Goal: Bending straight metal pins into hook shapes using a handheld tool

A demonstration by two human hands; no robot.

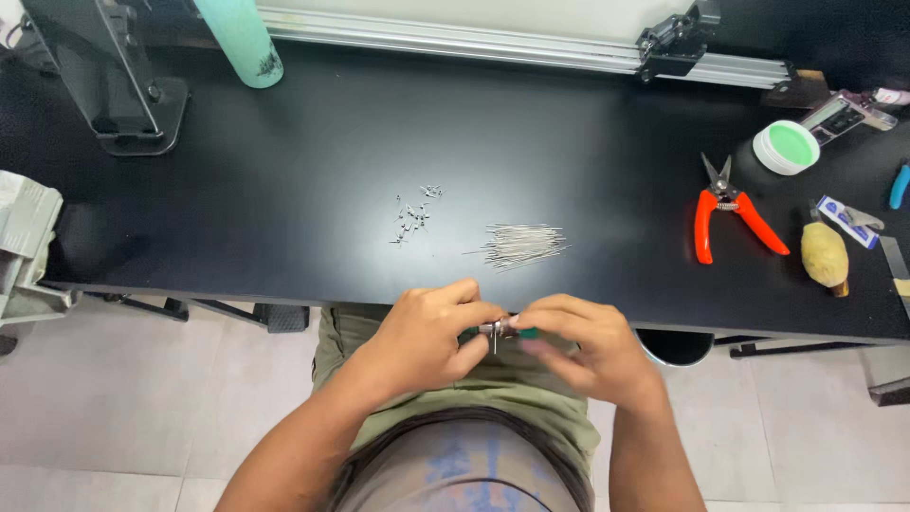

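Observation:
My left hand (427,334) and my right hand (580,343) meet in front of my lap, just below the near edge of the black table (284,171). Together they pinch a small tool with a metal tip and a green handle (502,330); a thin pin hangs down from its metal end. My left fingers grip the metal end, my right fingers close over the green part. On the table just beyond lie a heap of thin metal pins (523,244) and a scatter of small metal bits (413,216).
Orange-handled snips (725,213) lie at the right, with a round white and green tub (786,147), a yellowish lump (824,254) and small tools beyond. A teal bottle (242,40), a black stand (114,85) and an aluminium rail (493,43) line the back.

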